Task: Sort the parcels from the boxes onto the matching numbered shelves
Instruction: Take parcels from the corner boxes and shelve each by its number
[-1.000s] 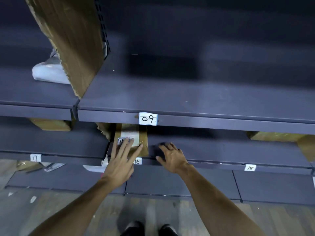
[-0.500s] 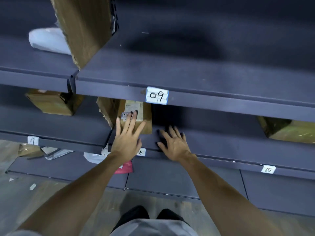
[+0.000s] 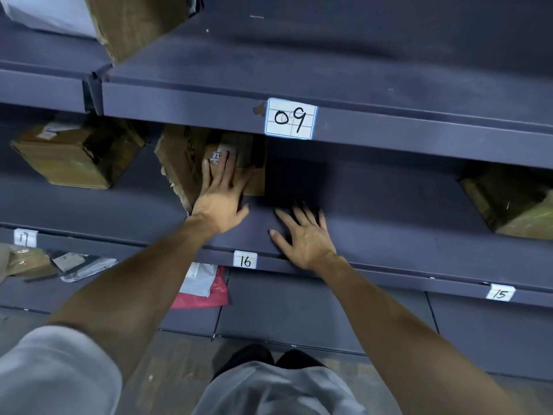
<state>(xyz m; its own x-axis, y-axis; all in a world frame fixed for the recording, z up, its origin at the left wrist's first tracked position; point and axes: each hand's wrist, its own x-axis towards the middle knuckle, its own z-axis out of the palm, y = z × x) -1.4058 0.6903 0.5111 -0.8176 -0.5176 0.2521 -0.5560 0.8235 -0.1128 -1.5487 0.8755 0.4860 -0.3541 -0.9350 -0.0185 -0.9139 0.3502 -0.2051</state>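
Shelf 16 [image 3: 389, 211] has the left hand [image 3: 221, 199] flat on the brown parcel [image 3: 254, 178], right hand [image 3: 305, 235] spread empty alongside, so I'd slide it straight back gently.

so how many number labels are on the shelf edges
4: white paper label 09 top centre, 17 far left, 16 centre, 15 lower right; others may be hidden.
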